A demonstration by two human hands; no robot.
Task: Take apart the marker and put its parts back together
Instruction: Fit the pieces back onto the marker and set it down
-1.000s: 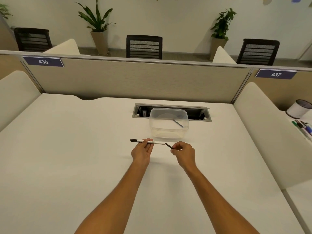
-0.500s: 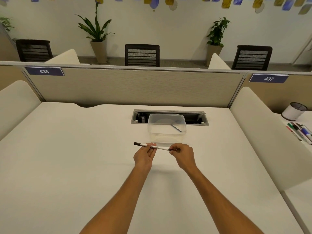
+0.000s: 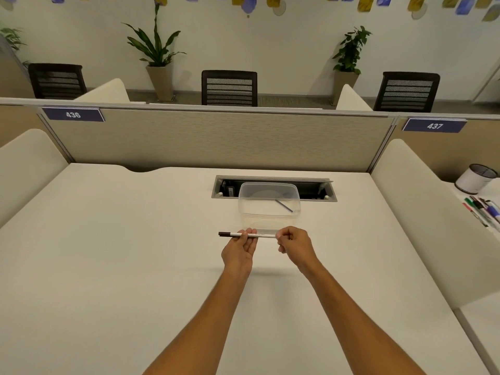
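From the head view, we see the marker [image 3: 247, 235] held level just above the surface [image 3: 108, 253], lying across from left to right in front of the clear container [image 3: 269, 209]. The left hand [image 3: 239, 251] pinches the white barrel between thumb and fingertips near its middle, fingers curled round it. We judge that this grip serves as the steady anchor, so that the barrel does not turn or slide while the other end is worked. The dark end of the marker sticks out free to the left of that hand.

The right hand [image 3: 295, 246] is closed over the marker's right end, which is hidden inside the curled fingers, so we cannot tell what part it has hold of there or whether that part is fully seated. We read the posture as the two hands pressing or twisting along the marker's axis, which suits fitting an end piece back on.

Inside the container a thin dark rod [image 3: 284, 205] lies slanted on the bottom. It may be one of the marker's inner parts, set in the container so that it does not roll off, though we cannot be sure of this. If so, reassembly is not yet complete.

On the neighbouring desk, far right, loose pens [image 3: 481, 208] and a white cup [image 3: 475, 178] lie well apart from the work.
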